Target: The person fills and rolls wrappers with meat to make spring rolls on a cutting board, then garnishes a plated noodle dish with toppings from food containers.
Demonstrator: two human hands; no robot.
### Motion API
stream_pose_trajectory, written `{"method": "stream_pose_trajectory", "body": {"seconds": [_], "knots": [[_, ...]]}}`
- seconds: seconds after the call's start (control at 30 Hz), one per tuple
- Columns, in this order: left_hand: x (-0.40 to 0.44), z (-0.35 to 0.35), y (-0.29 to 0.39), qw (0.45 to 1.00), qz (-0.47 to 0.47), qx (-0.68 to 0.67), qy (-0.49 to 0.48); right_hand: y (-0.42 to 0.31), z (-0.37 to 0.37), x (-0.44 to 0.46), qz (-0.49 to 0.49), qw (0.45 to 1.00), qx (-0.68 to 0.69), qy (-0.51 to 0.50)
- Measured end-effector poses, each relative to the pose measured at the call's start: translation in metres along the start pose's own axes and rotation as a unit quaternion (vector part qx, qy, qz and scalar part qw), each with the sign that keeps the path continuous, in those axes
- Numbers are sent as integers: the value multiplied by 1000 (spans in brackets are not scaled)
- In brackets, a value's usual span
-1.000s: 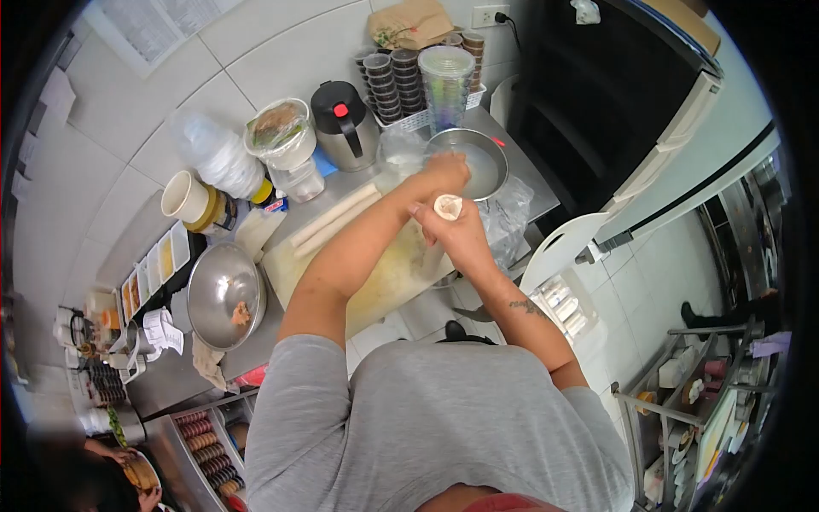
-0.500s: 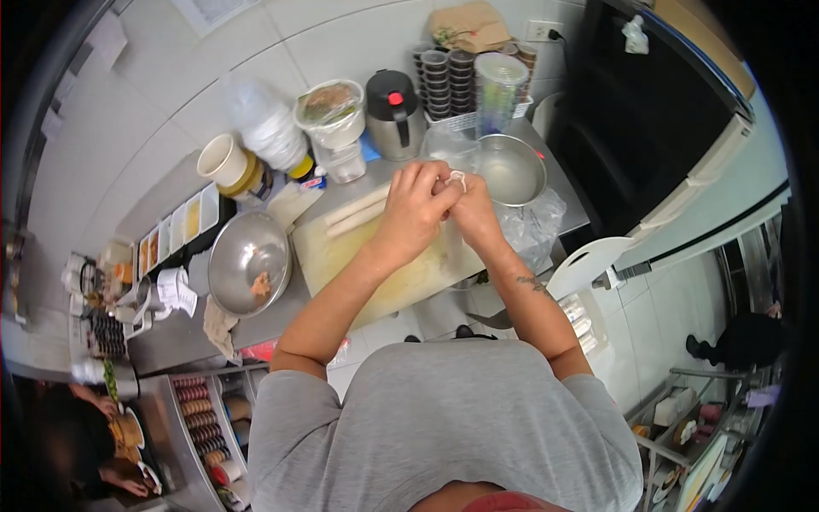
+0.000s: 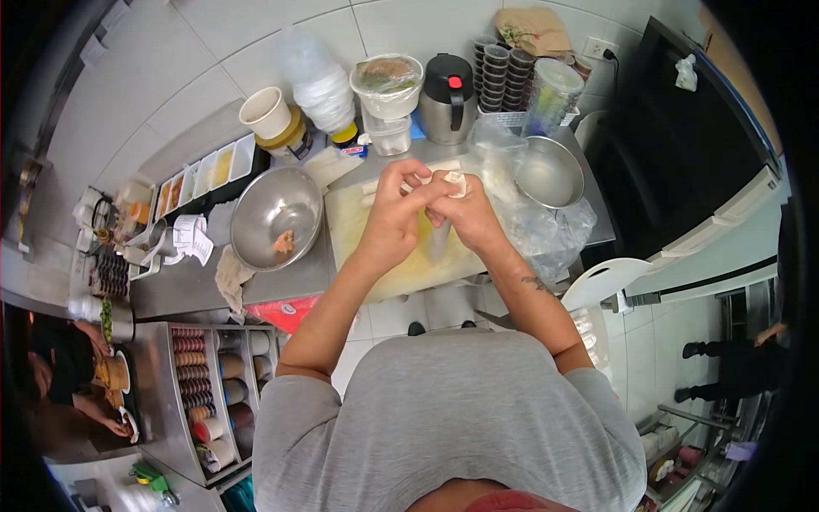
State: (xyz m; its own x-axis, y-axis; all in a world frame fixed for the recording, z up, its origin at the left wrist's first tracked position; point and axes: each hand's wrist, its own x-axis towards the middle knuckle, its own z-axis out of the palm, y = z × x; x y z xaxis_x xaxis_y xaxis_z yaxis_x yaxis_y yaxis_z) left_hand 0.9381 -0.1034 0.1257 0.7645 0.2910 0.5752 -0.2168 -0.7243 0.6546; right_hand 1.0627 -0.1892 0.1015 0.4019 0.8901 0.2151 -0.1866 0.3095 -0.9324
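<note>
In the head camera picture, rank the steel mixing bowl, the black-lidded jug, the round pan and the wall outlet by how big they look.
Largest: steel mixing bowl
Middle: black-lidded jug and round pan, too alike to rank
Smallest: wall outlet

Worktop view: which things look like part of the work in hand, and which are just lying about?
Likely in use:
pale piece in the right hand
cutting board
pale rolls
steel bowl with pinkish lump
round metal pan

Probably just there:
thermos jug
paper bag
crumpled cloth
paper slip

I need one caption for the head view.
Left hand meets right hand, which holds a small whitish piece, above a cutting board.
</note>
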Motion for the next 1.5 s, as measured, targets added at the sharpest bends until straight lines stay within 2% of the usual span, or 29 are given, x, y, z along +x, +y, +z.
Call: {"method": "stream_pose_trajectory", "body": {"seconds": [0.1, 0.2, 0.6, 0.7, 0.8, 0.9, 0.97, 1.0, 1.07, 1.1, 1.2, 1.3, 1.5], "knots": [[2, -8, 0, 995, 52, 83, -16, -1, 6, 0, 20, 1000, 13, -10], [8, -22, 12, 999, 31, 10, 25, -10, 11, -1, 52, 998, 19, -5], [9, -9, 0, 998, 44, 7, -49, -7, -4, -4, 25, 999, 15, -22], [16, -11, 0, 984, 116, 120, -67, -2, -8, -6, 37, 999, 6, -21], [34, -25, 11, 922, 204, 276, -181, 1, -10, -8, 76, 997, 0, -29], [54, -30, 12, 909, 203, 211, -295, -8, 0, -11, 112, 992, -31, -38], [66, -33, 25, 940, 98, 120, -305, -21, 8, -11, 106, 994, -16, -19], [71, -34, 27, 947, 45, 74, -308, -20, 7, -10, 120, 991, -30, -46], [82, -35, 15, 921, 44, 98, -375, -16, 2, -7, 148, 983, -58, -96], [86, -34, 11, 906, 46, 108, -407, -17, 3, -6, 142, 984, -56, -90], [85, -27, 9, 908, 93, 112, -392, -21, 3, -3, 121, 988, -51, -78], [82, -23, 12, 913, 99, 136, -371, -12, -4, 1, 106, 991, -43, -66], [61, -22, 7, 939, 64, 143, -308, 3, -14, 7, 137, 989, -56, -17]]}}
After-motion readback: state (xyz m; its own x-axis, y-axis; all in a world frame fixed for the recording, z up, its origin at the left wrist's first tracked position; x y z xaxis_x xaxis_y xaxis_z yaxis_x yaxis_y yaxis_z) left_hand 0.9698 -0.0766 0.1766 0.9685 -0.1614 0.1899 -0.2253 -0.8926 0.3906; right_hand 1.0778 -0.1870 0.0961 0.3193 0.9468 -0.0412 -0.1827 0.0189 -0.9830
